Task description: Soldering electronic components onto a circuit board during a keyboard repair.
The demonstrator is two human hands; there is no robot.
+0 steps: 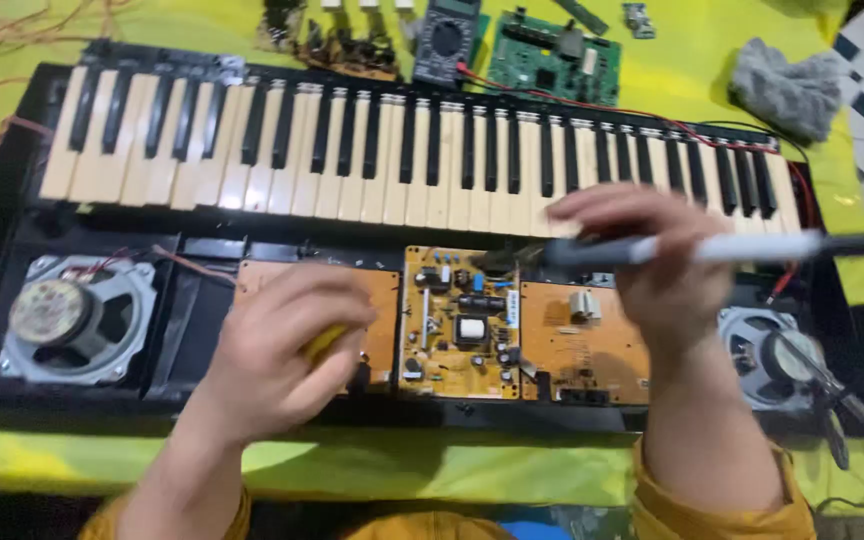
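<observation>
An opened electronic keyboard (372,160) lies across a yellow-green cloth, its cream and black keys at the far side. In its open body sit orange circuit boards (457,320). My right hand (652,270) grips a soldering iron (712,248) with a white and dark handle, the tip pointing left over the middle board. My left hand (282,345) is closed around a small yellow object (320,342) over the left board; most of it is hidden by my fingers.
Round speakers sit at the left (72,320) and right (782,355) ends of the case. A multimeter (449,40), a green circuit board (552,55) and loose parts lie beyond the keys. A grey cloth (787,90) is at the far right. Red wires run along the keys.
</observation>
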